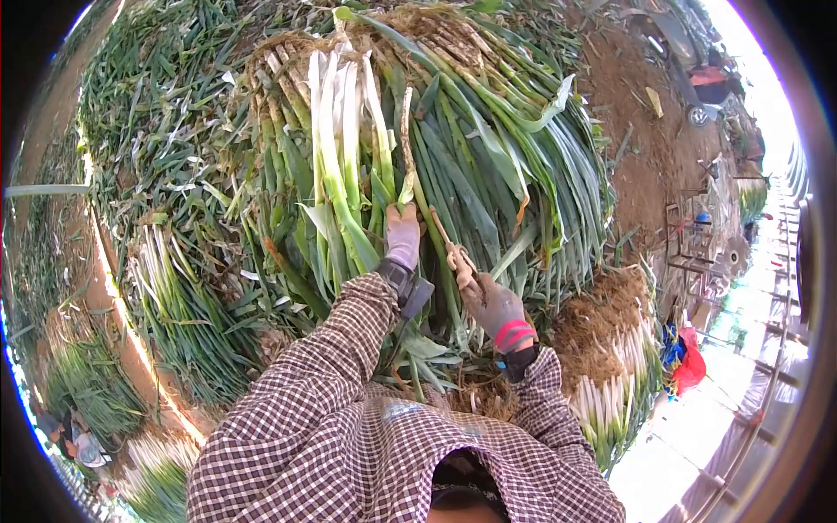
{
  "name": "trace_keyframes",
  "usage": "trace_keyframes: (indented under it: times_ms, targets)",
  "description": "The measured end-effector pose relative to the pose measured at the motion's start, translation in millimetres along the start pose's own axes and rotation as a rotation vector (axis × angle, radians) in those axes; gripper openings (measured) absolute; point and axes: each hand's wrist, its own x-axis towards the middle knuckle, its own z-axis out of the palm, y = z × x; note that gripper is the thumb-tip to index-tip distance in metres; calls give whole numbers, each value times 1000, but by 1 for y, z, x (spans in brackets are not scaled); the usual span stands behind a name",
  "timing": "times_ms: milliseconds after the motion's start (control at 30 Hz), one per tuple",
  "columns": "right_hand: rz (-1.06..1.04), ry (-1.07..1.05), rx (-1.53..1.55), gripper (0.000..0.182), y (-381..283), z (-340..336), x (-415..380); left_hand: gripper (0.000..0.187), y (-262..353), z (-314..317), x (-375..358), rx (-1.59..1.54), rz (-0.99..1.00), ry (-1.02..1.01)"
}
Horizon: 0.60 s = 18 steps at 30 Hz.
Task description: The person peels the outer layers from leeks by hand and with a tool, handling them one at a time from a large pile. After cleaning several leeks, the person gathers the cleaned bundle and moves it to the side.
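My left hand (403,237), in a pale glove, is closed around the green part of a long green onion (407,144). That onion's stalk points away from me and still has its brown, dirty outer skin. My right hand (493,305), in a grey glove with a pink cuff, is closed on a thin tool (459,261) with a pale cloth-like wrapping on its handle. The tool's narrow brown end reaches toward the onion leaves; its exact kind cannot be made out. Beyond my left hand, several peeled onions (327,131) with clean white stalks lie on a big pile of unpeeled onions (514,166).
Stripped leaves (166,113) cover the ground at the left. Onion bundles (187,296) stand at the left, and another bundle (615,392) with its roots up is beside my right arm. Bare soil (641,166), a metal rack (689,235) and a red bag (689,362) are at the right.
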Motion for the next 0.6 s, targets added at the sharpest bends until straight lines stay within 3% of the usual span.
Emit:
trace_keyframes:
  times_ms: [67,133,267,333,467,600]
  targets:
    - [4,-35,-54,42,-6,-1,20,27,-26,-13,10,246,89,66]
    - [-5,-20,-86,41,-15,-4,45,47,-12,-9,-5,666,184,62]
    - [-51,-1,-120,49,-31,-7,113,77,-1,13,-3,813,-25,52]
    - [-58,34,-115,51,-35,-5,152,67,-3,20,0,843,20,162]
    - [37,118,-4,54,-56,-11,203,48,8,8,-7,627,94,45]
    - [-62,127,64,51,-55,-15,203,31,22,-16,-30,277,129,-70]
